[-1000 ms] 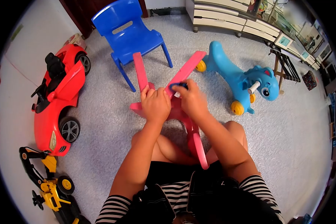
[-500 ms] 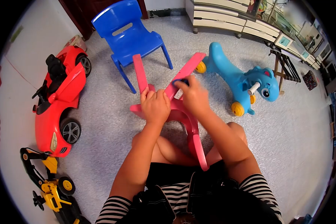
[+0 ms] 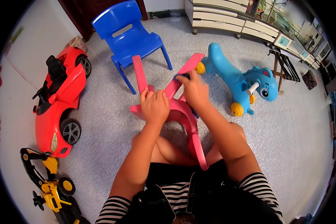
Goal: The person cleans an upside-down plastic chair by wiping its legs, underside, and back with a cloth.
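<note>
A pink plastic chair, tipped over with two legs pointing away from me, lies between my bent legs. My left hand is closed round its frame near where the two legs meet. My right hand pinches a small dark blue item against the right-hand pink leg. What that item is, I cannot make out; the fingers cover most of it. A bit of blue also shows beside the pink frame under my right wrist.
Beyond the pink chair stands a blue chair. A blue ride-on animal with yellow wheels is to the right. On the left are a red toy car and a yellow-black toy digger. A white drawer cabinet lines the back.
My right hand has moved up along the right pink leg, away from me, with the dark blue item. My left hand keeps its hold in nearly the same place.
</note>
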`<state>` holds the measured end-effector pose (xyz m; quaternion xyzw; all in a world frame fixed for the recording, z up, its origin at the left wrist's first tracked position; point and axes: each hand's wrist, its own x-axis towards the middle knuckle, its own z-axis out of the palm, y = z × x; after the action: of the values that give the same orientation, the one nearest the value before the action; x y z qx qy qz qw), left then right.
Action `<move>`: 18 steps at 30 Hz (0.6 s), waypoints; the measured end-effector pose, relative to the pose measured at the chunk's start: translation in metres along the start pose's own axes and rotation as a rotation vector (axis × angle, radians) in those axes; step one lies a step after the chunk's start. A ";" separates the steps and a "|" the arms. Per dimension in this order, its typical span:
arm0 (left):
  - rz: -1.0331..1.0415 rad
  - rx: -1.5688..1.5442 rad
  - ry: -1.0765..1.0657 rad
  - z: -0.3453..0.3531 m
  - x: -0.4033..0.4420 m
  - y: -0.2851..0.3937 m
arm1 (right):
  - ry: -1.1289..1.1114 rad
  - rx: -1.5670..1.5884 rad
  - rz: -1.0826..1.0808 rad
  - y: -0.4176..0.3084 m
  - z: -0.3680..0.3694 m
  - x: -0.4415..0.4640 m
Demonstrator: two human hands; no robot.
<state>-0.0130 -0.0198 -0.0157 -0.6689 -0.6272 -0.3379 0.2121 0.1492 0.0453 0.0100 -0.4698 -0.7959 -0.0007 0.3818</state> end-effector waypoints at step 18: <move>-0.249 -0.274 0.365 -0.009 -0.011 -0.030 | -0.033 0.047 0.103 -0.011 0.000 -0.003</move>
<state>-0.0435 -0.0301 -0.0213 -0.5371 -0.6044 -0.5583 0.1860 0.1422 0.0368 0.0123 -0.5009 -0.7768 0.0453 0.3790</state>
